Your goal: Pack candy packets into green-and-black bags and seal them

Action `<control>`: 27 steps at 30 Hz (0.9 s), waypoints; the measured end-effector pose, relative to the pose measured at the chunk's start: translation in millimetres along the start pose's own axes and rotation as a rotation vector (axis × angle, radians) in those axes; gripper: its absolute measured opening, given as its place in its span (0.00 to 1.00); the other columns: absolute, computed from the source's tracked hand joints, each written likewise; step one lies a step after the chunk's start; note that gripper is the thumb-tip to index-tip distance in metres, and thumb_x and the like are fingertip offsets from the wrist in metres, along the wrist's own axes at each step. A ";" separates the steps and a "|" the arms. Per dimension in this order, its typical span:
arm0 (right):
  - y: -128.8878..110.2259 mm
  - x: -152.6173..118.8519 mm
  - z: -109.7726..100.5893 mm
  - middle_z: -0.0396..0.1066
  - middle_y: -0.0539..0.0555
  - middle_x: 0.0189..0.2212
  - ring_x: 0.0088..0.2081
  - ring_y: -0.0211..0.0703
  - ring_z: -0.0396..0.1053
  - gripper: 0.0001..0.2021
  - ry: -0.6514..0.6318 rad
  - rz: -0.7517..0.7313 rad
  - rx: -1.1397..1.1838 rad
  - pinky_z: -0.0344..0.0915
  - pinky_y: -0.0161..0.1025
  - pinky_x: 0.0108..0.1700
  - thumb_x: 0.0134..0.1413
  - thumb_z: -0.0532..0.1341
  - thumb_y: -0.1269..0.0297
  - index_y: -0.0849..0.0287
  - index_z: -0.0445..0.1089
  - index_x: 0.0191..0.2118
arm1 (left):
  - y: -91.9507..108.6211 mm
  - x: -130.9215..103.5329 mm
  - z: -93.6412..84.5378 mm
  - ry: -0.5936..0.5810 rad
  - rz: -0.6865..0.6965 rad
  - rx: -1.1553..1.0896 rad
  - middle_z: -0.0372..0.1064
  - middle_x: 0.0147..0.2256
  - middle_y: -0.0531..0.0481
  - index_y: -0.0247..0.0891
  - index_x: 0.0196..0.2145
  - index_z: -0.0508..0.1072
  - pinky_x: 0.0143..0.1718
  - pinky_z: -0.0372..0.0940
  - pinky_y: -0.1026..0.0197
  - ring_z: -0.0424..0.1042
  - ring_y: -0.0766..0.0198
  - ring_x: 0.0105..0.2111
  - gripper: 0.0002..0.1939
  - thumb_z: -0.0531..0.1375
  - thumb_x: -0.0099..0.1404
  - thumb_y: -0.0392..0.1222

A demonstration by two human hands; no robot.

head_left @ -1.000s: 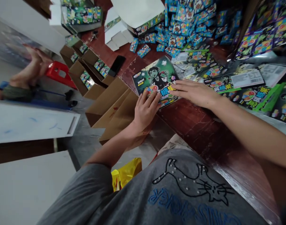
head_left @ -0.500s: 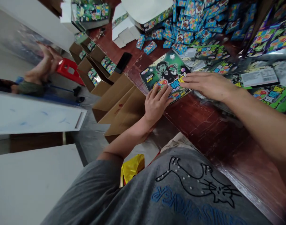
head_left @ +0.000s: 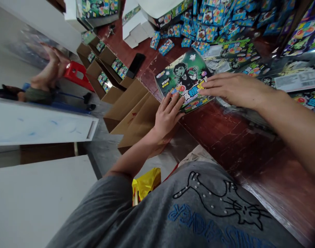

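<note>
A green candy box printed with a cartoon vampire lies closed on the dark red table, near its edge. My left hand rests on the box's near left corner, fingers spread over the printed top. From the other side, my right hand lays its outstretched fingers on the right part of the lid; its thumb is hidden. Both hands touch the box without wrapping round it. Just behind the box lie small blue candy packets, and flat printed pouches spread to its right.
Open cardboard cartons stand along the table's left edge, some holding printed boxes. A black phone lies by them. White cartons and a heap of blue packets sit farther back. Another person's legs and a red stool are at left.
My left hand has slid slightly left and down along the box's near edge, uncovering more of the print. My right hand still lies on the lid. The view has shifted a little.
</note>
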State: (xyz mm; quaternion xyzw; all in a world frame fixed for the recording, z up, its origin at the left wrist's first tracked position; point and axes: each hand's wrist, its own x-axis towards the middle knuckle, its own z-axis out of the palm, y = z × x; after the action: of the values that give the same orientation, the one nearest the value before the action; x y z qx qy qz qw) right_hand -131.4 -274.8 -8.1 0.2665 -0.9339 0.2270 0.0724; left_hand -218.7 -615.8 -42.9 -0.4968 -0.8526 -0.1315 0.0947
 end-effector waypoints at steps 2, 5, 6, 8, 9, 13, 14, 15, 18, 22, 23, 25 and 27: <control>-3.3 -1.3 1.7 0.70 0.45 0.71 0.75 0.51 0.63 0.31 -0.012 0.011 -0.006 0.63 0.58 0.76 0.71 0.51 0.75 0.40 0.69 0.72 | -2.1 -1.8 -0.9 -0.002 0.030 -0.012 0.62 0.74 0.42 0.45 0.74 0.65 0.79 0.55 0.37 0.54 0.46 0.78 0.31 0.60 0.79 0.53; -12.9 -6.1 4.7 0.66 0.46 0.74 0.76 0.53 0.61 0.32 -0.033 0.043 -0.024 0.64 0.59 0.75 0.72 0.51 0.75 0.40 0.67 0.74 | -7.1 -2.2 -8.0 0.005 0.099 -0.033 0.62 0.74 0.43 0.45 0.75 0.63 0.78 0.57 0.40 0.56 0.48 0.78 0.30 0.60 0.80 0.48; -15.7 -8.4 5.9 0.63 0.47 0.76 0.77 0.54 0.59 0.32 -0.031 0.057 -0.037 0.65 0.60 0.75 0.72 0.51 0.74 0.40 0.65 0.74 | -8.1 -2.2 -10.1 0.013 0.111 -0.040 0.63 0.74 0.42 0.44 0.76 0.62 0.78 0.57 0.40 0.56 0.49 0.78 0.31 0.59 0.80 0.47; -17.9 -13.5 9.3 0.55 0.48 0.80 0.80 0.57 0.52 0.31 0.007 0.098 -0.069 0.65 0.63 0.74 0.74 0.52 0.72 0.39 0.61 0.76 | -8.7 -2.5 -12.3 0.028 0.111 -0.051 0.63 0.74 0.42 0.44 0.76 0.62 0.78 0.58 0.40 0.56 0.48 0.78 0.31 0.60 0.80 0.46; -17.3 -16.0 11.6 0.52 0.49 0.81 0.81 0.57 0.49 0.30 0.038 0.119 -0.084 0.65 0.64 0.73 0.76 0.52 0.70 0.39 0.60 0.76 | -8.5 -2.7 -12.3 0.032 0.107 -0.051 0.63 0.74 0.41 0.44 0.76 0.61 0.78 0.59 0.40 0.56 0.48 0.78 0.31 0.60 0.79 0.45; -9.0 -21.8 21.3 0.59 0.51 0.78 0.79 0.54 0.53 0.26 0.118 0.148 -0.101 0.63 0.60 0.75 0.78 0.49 0.67 0.42 0.63 0.74 | -7.5 -3.5 -9.3 0.053 0.104 -0.038 0.65 0.73 0.41 0.43 0.75 0.63 0.77 0.60 0.39 0.57 0.46 0.77 0.31 0.61 0.78 0.44; -7.7 -21.8 22.6 0.61 0.50 0.77 0.79 0.53 0.55 0.26 0.117 0.148 -0.092 0.62 0.60 0.76 0.79 0.49 0.67 0.43 0.64 0.74 | -7.5 -3.6 -8.6 0.060 0.105 -0.038 0.65 0.72 0.41 0.43 0.75 0.63 0.77 0.60 0.39 0.58 0.46 0.77 0.31 0.61 0.78 0.44; -7.5 -21.4 23.3 0.61 0.50 0.77 0.78 0.52 0.56 0.26 0.112 0.151 -0.080 0.61 0.60 0.77 0.79 0.48 0.67 0.42 0.63 0.74 | -7.6 -3.7 -8.1 0.065 0.107 -0.040 0.66 0.72 0.41 0.44 0.75 0.63 0.77 0.60 0.39 0.58 0.46 0.77 0.31 0.61 0.78 0.44; -11.2 -19.9 22.2 0.60 0.49 0.78 0.79 0.52 0.55 0.27 0.098 0.173 -0.040 0.58 0.61 0.78 0.78 0.49 0.66 0.41 0.62 0.75 | -7.9 -4.1 -7.2 0.065 0.102 -0.056 0.65 0.73 0.42 0.46 0.76 0.62 0.77 0.59 0.39 0.58 0.46 0.77 0.32 0.61 0.78 0.43; -13.8 -21.5 23.0 0.61 0.50 0.77 0.79 0.52 0.55 0.25 0.109 0.196 -0.015 0.58 0.62 0.78 0.78 0.50 0.63 0.42 0.64 0.74 | -8.3 -6.2 -5.0 0.041 0.083 -0.069 0.64 0.73 0.42 0.46 0.77 0.61 0.78 0.56 0.37 0.55 0.45 0.78 0.33 0.61 0.78 0.42; -11.9 -22.1 24.9 0.61 0.50 0.77 0.78 0.52 0.56 0.25 0.110 0.191 -0.017 0.59 0.61 0.78 0.78 0.50 0.62 0.43 0.66 0.73 | -8.2 -7.1 -4.6 0.031 0.079 -0.061 0.63 0.74 0.42 0.46 0.76 0.61 0.78 0.55 0.36 0.53 0.45 0.78 0.33 0.61 0.78 0.42; -5.9 -21.9 30.5 0.62 0.51 0.76 0.78 0.51 0.58 0.23 0.102 0.178 -0.050 0.59 0.60 0.78 0.78 0.51 0.60 0.45 0.69 0.71 | -6.3 -8.8 -4.8 0.015 0.075 -0.033 0.62 0.74 0.42 0.46 0.76 0.62 0.79 0.54 0.34 0.51 0.43 0.79 0.32 0.61 0.78 0.45; -2.4 -19.5 35.4 0.62 0.50 0.76 0.78 0.52 0.56 0.22 0.092 0.191 -0.114 0.54 0.59 0.79 0.78 0.51 0.56 0.46 0.71 0.69 | 0.3 -8.7 -6.8 0.021 0.074 0.002 0.60 0.75 0.39 0.45 0.76 0.61 0.79 0.51 0.31 0.52 0.40 0.79 0.36 0.64 0.77 0.53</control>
State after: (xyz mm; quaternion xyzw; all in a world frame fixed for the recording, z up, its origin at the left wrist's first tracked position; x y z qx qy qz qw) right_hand -114.1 -283.8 -43.6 0.1609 -0.9621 0.1916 0.1081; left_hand -214.0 -625.0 -38.9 -0.5266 -0.8326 -0.1325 0.1090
